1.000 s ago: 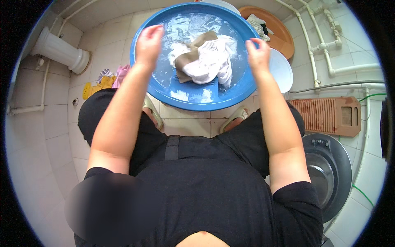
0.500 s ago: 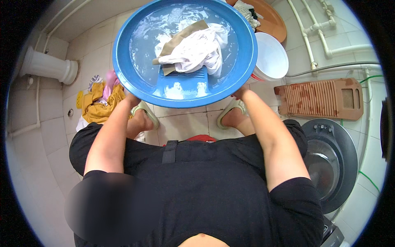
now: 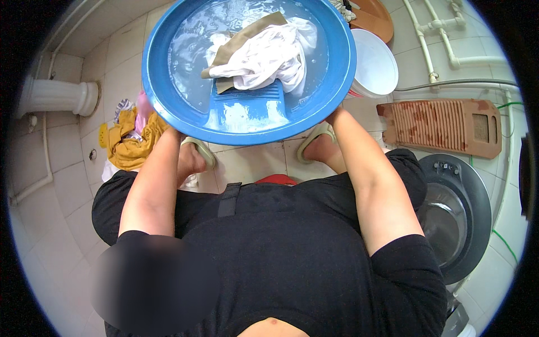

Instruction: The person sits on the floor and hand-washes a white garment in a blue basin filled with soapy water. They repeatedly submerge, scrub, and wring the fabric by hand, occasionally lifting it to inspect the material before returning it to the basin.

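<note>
Now the blue basin (image 3: 168, 73) sits closer to the camera and fills more of the view than half a second ago; a second ago both hands gripped its upper rim, whereas they have since moved to the near rim. The basin is held above the tiled floor (image 3: 73, 185), over the person's feet in pale slippers (image 3: 199, 150). It contains water, a built-in ribbed washboard section, and a white garment (image 3: 269, 59) bundled with a tan cloth (image 3: 247, 36).

The left hand (image 3: 173, 133) meets the rim at lower left; the right hand (image 3: 332, 115) meets it at lower right. Both forearms extend forward and slightly inward. The fingers are hidden under the rim, so their spread or closure cannot be determined.

A yellow garment (image 3: 132, 140) lies on the floor left of the basin.
</note>
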`<state>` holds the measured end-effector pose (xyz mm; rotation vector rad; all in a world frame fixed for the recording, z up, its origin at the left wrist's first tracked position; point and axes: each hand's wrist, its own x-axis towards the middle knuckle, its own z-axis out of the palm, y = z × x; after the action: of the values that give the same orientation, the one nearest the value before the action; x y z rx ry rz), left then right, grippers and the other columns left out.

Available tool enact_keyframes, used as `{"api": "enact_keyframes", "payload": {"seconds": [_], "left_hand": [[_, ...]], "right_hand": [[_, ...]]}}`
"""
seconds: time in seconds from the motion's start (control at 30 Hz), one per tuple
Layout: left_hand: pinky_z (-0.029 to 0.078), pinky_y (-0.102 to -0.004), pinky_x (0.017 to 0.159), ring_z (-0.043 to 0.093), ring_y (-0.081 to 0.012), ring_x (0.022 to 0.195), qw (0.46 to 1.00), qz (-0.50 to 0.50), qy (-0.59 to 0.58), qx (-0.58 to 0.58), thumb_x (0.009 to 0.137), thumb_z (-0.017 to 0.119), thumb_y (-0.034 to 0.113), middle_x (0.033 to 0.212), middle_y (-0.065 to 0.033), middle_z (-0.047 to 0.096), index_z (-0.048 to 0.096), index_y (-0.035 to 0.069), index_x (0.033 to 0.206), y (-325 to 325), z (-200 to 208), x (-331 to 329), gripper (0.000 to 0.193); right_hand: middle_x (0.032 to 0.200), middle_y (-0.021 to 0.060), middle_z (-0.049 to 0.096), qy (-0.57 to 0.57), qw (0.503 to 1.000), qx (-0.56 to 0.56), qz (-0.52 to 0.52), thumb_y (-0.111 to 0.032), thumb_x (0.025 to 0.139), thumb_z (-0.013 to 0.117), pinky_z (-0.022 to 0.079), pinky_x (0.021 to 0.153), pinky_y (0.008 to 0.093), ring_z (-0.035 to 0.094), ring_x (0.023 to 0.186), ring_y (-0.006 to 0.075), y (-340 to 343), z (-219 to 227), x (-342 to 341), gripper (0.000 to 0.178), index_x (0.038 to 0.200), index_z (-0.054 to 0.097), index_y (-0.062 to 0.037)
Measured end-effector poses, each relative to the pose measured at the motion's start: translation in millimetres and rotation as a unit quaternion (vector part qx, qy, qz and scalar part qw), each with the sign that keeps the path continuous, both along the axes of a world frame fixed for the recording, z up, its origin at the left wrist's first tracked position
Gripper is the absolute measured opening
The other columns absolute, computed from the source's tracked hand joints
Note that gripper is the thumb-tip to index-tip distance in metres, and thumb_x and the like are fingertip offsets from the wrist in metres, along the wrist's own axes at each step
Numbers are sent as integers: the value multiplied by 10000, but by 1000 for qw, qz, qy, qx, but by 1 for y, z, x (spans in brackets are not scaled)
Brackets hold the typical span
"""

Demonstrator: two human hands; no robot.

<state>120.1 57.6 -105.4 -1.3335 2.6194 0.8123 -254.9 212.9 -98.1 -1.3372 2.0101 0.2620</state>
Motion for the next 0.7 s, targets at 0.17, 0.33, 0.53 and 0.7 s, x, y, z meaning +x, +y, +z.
{"api": "enact_keyframes", "payload": {"seconds": [0.17,0.33,0.53,0.7], "left_hand": [[375,-275,645,499,-169,778,1000,-25,7,0,847,420,177,947,-81,574,511,55,1038,17,5,2,244],[378,-283,676,502,-180,808,998,-56,-4,-15,850,425,190,966,-85,574,518,58,1040,23,3,-10,250],[382,-293,712,507,-192,845,997,-67,-17,-19,854,431,205,989,-91,574,526,61,1043,24,3,-11,256],[385,-301,743,510,-203,876,996,-82,-26,-23,857,437,218,1008,-95,574,534,64,1045,26,3,-14,262]], "right_hand": [[1084,84,510,8,1000,6,29,-229,847,435,362,794,367,461,970,212,14,3,4,306,1115,507,-100],[1124,84,485,23,998,9,52,-238,852,428,340,832,362,434,1014,210,25,5,6,321,1138,494,-107],[1172,84,456,39,996,0,81,-250,859,420,314,877,357,401,1066,208,25,7,15,341,1166,478,-115],[1212,85,432,52,993,-6,106,-259,864,413,292,915,353,373,1110,207,24,11,20,357,1189,464,-122]]}}
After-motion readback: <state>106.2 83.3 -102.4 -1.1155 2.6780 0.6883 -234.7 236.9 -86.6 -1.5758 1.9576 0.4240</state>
